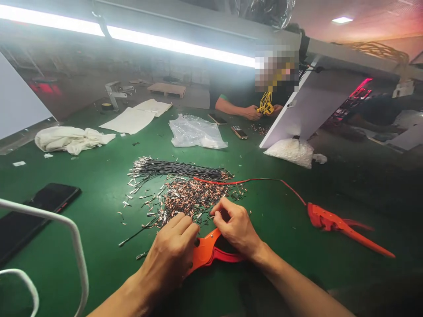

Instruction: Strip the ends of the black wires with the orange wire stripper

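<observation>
A stretch of green table [280, 224] is opening between the right hand [236, 224] and a red cutter [325, 218] lying well to its right. A white tube [33, 212] is bending left of the left hand [176, 248]. Two cutters are showing in all: an orange cutter [202, 253] is lying between the hands, partly hidden by the left. One heap of clippings [191, 198], too many to count, is lying just beyond both hands, with one bundle of black wires [178, 169] behind it. One large phone [49, 198] is lying well left of the left hand; two small phones [239, 132] are lying far beyond both. The left hand is arching knuckles-up, fingers curled; the right is bending thumb and forefinger toward each other. The hands are resting apart; whether either is gripping anything, I cannot tell.
</observation>
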Tool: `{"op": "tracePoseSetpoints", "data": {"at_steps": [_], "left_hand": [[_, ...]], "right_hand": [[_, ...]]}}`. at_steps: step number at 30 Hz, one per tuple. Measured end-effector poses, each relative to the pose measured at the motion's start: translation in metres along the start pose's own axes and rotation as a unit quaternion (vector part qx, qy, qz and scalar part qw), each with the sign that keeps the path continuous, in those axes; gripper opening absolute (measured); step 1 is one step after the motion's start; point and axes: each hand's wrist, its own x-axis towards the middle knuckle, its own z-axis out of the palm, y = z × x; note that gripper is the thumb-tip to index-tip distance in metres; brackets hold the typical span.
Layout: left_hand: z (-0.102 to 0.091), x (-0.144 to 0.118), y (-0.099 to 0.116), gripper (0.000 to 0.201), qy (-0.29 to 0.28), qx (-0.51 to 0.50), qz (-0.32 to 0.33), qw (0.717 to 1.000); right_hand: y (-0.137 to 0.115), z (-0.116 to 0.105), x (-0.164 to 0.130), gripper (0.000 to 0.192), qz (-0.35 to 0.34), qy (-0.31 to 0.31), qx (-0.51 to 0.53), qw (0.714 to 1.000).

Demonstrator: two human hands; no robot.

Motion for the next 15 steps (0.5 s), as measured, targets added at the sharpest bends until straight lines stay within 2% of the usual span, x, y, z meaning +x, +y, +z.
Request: {"op": "tracePoseSetpoints", "data": {"at_steps": [6, 9, 11, 15], "left_hand": [[-0.0023, 0.0027, 0.0002, 0.021, 0.027, 0.07, -0.014, 0.997], [-0.0045, 0.0046, 0.0011, 0.022, 0.051, 0.124, -0.032, 0.99], [-0.0059, 0.005, 0.0011, 0.021, 0.051, 0.145, -0.036, 0.988], [-0.0092, 0.0053, -0.0004, 0.016, 0.061, 0.158, -0.006, 0.986]], "right_hand": [[0.0012, -0.0006, -0.0007, 0.007, 0.0, 0.0, 0.028, 1.0], [0.0019, -0.002, -0.001, 0.012, -0.01, 0.0, 0.048, 0.999], [0.0015, -0.0035, -0.0013, 0.019, -0.038, 0.005, 0.06, 0.998], [-0.0005, -0.0056, -0.0035, 0.019, -0.146, -0.018, 0.053, 0.988]]}}
